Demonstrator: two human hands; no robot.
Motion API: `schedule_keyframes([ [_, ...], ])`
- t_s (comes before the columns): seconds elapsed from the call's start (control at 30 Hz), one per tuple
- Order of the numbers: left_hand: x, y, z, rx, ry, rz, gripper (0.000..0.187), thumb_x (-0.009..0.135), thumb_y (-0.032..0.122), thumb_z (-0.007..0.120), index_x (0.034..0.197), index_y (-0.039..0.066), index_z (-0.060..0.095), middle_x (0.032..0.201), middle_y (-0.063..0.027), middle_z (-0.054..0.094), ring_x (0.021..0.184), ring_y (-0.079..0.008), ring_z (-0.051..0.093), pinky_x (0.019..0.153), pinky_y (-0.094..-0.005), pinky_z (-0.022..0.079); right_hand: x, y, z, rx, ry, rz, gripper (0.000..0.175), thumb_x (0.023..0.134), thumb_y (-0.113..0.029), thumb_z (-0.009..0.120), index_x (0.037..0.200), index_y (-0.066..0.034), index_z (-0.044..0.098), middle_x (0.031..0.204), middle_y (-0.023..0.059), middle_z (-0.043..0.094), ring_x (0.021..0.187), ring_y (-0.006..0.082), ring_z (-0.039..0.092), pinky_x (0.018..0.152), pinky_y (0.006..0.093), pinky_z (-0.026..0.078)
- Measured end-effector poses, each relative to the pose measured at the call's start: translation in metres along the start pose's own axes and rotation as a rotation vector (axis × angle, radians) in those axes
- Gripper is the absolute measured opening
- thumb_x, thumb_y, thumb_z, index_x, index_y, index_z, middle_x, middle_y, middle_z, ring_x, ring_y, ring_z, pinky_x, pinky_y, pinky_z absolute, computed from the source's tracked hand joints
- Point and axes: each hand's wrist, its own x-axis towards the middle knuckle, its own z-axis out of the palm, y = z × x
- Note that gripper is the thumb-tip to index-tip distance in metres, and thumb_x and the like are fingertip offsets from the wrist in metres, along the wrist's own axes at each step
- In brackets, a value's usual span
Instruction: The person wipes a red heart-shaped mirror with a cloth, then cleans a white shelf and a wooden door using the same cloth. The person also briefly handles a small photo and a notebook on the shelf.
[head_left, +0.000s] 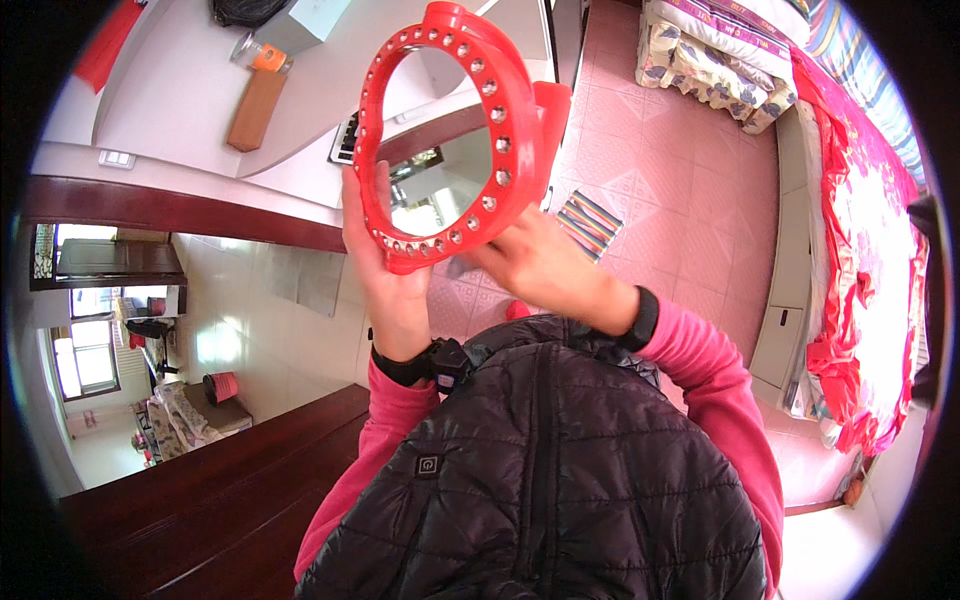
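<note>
A red plastic-framed mirror (450, 172), its rim studded with clear gems, is held up before me at the top centre. My left hand (386, 277) supports its left and lower edge, with fingers along the side. Under the lower right of the frame is my right hand (536, 262), slightly blurred; the frame hides its fingertips, and I cannot tell how firmly they grip. A red part sticks out at the frame's right side. Both wrists wear black bands.
Behind the mirror is a white desk (315, 112) with a brown block (255, 110) and an orange-labelled jar (268, 56). A striped mat (589, 225) lies on the pink tiled floor (675, 187). A bed with red bedding (862, 300) stands right; a dark wooden door (247, 510) is lower left.
</note>
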Motion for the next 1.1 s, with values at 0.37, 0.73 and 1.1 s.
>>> schedule_keyframes([
  [0.37, 0.008, 0.001, 0.004, -0.736, 0.320, -0.534, 0.057, 0.096, 0.040, 0.056, 0.142, 0.011, 0.038, 0.140, -0.0079, 0.039, 0.136, -0.0238, 0.034, 0.104, -0.0471, 0.041, -0.001, -0.023, -0.014, 0.425, 0.093, 0.482, 0.046, 0.064, 0.005, 0.072, 0.109, -0.0023, 0.066, 0.112, 0.0156, 0.061, 0.102, 0.0323, 0.061, 0.084, 0.0369, 0.051],
  [0.73, -0.001, 0.035, 0.040, -0.222, 0.324, -0.142, 0.054, 0.105, 0.040, 0.028, 0.147, 0.005, 0.028, 0.149, -0.0123, 0.029, 0.137, -0.0202, 0.032, 0.115, -0.0364, 0.028, 0.008, -0.053, -0.008, 0.598, 0.147, 0.754, 0.034, 0.071, 0.001, 0.071, 0.105, 0.0010, 0.068, 0.106, 0.0182, 0.068, 0.096, 0.0315, 0.067, 0.082, 0.0362, 0.053],
  [1.1, 0.007, 0.026, 0.032, -0.404, 0.459, -0.245, 0.054, 0.100, 0.041, 0.047, 0.144, 0.011, 0.038, 0.147, -0.0097, 0.035, 0.137, -0.0205, 0.033, 0.104, -0.0396, 0.043, -0.005, -0.035, 0.002, 0.417, 0.160, 0.408, 0.049, 0.062, 0.006, 0.071, 0.110, 0.0023, 0.064, 0.112, 0.0187, 0.064, 0.100, 0.0350, 0.063, 0.083, 0.0377, 0.052],
])
